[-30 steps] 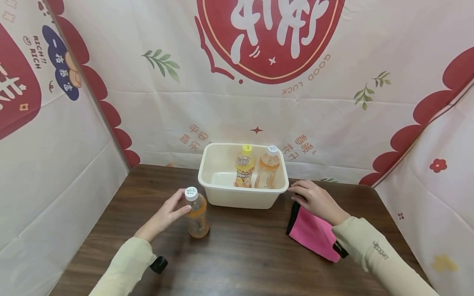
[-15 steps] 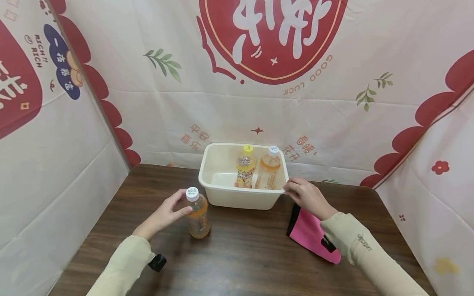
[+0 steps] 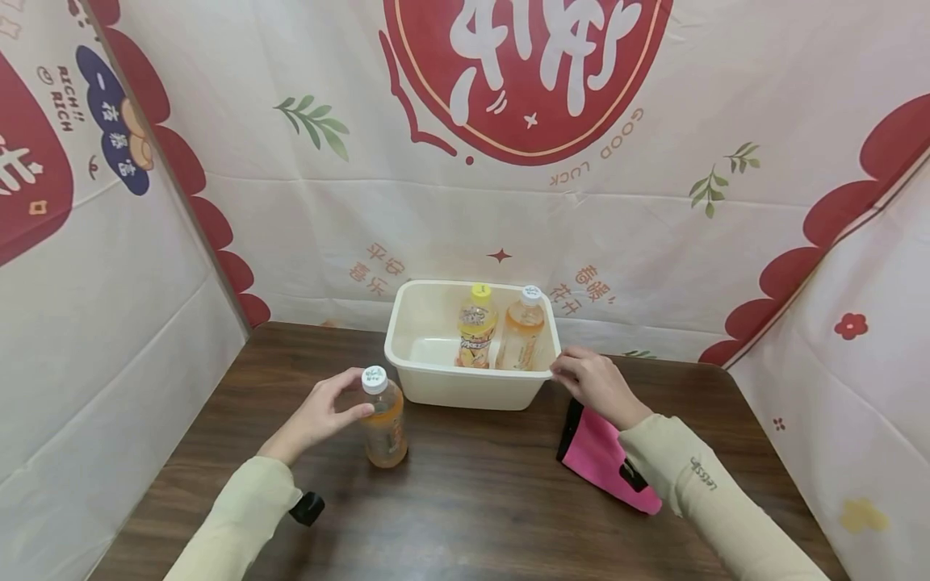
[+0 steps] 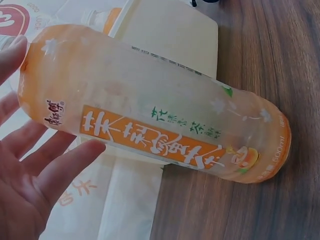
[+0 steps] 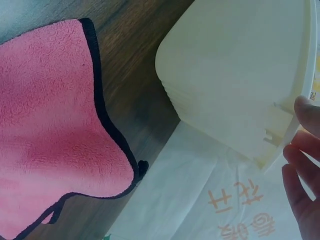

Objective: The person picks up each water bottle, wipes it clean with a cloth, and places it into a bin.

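Observation:
A clear plastic drink bottle [image 3: 387, 436] with a white cap and an orange-printed label stands upright on the table. My left hand [image 3: 317, 413] grips it near its neck, and the label [image 4: 150, 135] faces the left wrist camera. Behind it is a cream plastic basin [image 3: 465, 389]. Two bottles lean inside its right half: a yellow-capped bottle [image 3: 475, 335] and a white-capped bottle [image 3: 521, 335]. At the basin's right front corner, my right hand [image 3: 597, 387] pinches the rim; the right wrist view shows thumb and fingers [image 5: 302, 157] at that edge.
A pink cloth [image 3: 606, 460] with black edging lies below my right forearm. Near my left sleeve is a small black object [image 3: 307, 508]. Printed fabric [image 3: 465, 218] walls in the back and sides of the brown wooden table [image 3: 465, 500].
My right hand has moved a little left, from beside the basin onto its rim. The left hand and its bottle have stayed in place.

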Demonstrator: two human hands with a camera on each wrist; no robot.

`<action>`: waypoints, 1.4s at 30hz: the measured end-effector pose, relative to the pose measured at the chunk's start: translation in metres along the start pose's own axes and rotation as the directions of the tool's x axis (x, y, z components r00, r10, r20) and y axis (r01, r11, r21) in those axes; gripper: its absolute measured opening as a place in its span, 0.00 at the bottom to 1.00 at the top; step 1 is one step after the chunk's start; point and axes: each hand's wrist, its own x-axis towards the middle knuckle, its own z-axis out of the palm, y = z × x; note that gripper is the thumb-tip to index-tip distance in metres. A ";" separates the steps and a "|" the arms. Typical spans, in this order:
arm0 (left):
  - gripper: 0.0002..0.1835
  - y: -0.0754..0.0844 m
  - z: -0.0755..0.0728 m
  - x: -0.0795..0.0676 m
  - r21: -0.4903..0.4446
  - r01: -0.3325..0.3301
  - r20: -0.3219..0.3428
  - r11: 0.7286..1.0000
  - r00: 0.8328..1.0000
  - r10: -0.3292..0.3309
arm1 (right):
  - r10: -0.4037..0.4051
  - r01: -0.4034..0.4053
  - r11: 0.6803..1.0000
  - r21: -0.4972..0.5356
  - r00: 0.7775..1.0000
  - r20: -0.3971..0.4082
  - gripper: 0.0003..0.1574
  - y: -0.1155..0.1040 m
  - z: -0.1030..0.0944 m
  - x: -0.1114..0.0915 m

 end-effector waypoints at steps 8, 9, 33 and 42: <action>0.20 0.010 0.000 0.009 0.002 -0.038 -0.011 0.999 0.999 0.038 | -0.009 0.009 0.999 0.034 1.000 -0.009 0.08 -0.001 0.001 0.001; 0.20 0.013 -0.002 0.011 0.006 -0.052 -0.014 0.999 0.999 0.052 | -0.008 0.009 0.999 0.038 1.000 -0.009 0.08 -0.001 0.000 0.001; 0.21 0.089 -0.082 0.118 0.052 -0.191 -0.087 0.980 0.977 0.195 | -0.005 0.005 0.999 0.042 1.000 -0.003 0.07 -0.001 -0.003 0.002; 0.22 0.062 -0.061 0.154 0.110 -0.085 0.017 0.990 0.996 0.084 | -0.003 0.003 0.999 0.040 1.000 -0.009 0.07 -0.002 -0.002 0.002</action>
